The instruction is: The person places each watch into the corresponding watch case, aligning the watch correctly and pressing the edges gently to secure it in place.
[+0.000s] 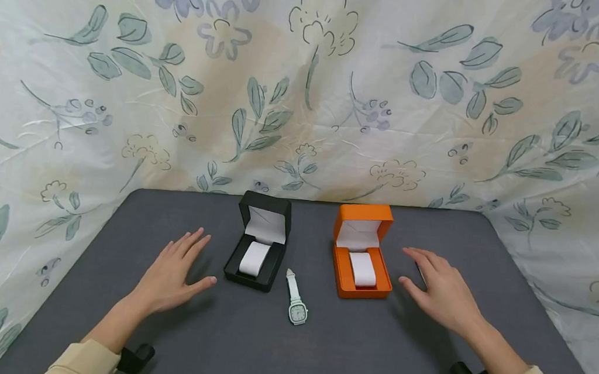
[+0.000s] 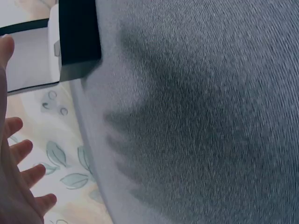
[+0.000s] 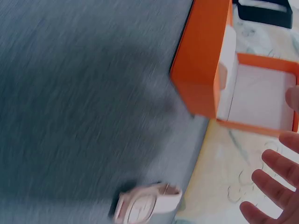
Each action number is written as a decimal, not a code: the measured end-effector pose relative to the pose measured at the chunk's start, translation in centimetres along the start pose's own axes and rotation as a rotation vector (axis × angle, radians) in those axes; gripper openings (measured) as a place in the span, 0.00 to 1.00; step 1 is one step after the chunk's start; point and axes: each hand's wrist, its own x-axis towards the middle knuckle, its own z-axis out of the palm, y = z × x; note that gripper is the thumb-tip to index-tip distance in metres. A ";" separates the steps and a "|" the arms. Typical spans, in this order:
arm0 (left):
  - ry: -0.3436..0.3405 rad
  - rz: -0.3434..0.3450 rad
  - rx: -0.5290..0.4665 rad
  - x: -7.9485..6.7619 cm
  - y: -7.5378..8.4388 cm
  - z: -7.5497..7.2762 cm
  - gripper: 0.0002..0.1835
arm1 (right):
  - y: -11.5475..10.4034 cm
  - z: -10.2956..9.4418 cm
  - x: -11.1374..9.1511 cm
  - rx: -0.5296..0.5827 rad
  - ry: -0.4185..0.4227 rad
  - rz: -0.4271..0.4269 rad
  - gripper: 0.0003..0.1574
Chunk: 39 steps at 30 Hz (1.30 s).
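A black watch box [image 1: 247, 282] stands with its lid up and a white cushion [image 1: 254, 258] inside. To its right is an orange watch box [image 1: 365, 294], also lid up, holding another white cushion [image 1: 363, 269]. Between them lies a pale watch [image 1: 297, 313] with a white strap, face up. My left hand [image 1: 173, 277] hovers left of the black box, fingers spread and empty. Right of the orange box, my right hand [image 1: 444, 292] is held over the table, its fingers extended. A pinkish watch [image 3: 142, 207] shows in the right wrist view, mostly hidden behind that hand in the head view.
The grey table [image 1: 291, 362] ends at a back edge just behind both boxes. A floral cloth [image 1: 307, 93] hangs behind it and down both sides. Black straps [image 1: 135, 359] are worn at both wrists, below beige sleeves [image 1: 87, 361].
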 end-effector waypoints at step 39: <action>0.025 0.146 -0.182 3.1 2.8 2.4 0.37 | -10.4 5.0 1.6 0.275 -0.118 -0.113 0.30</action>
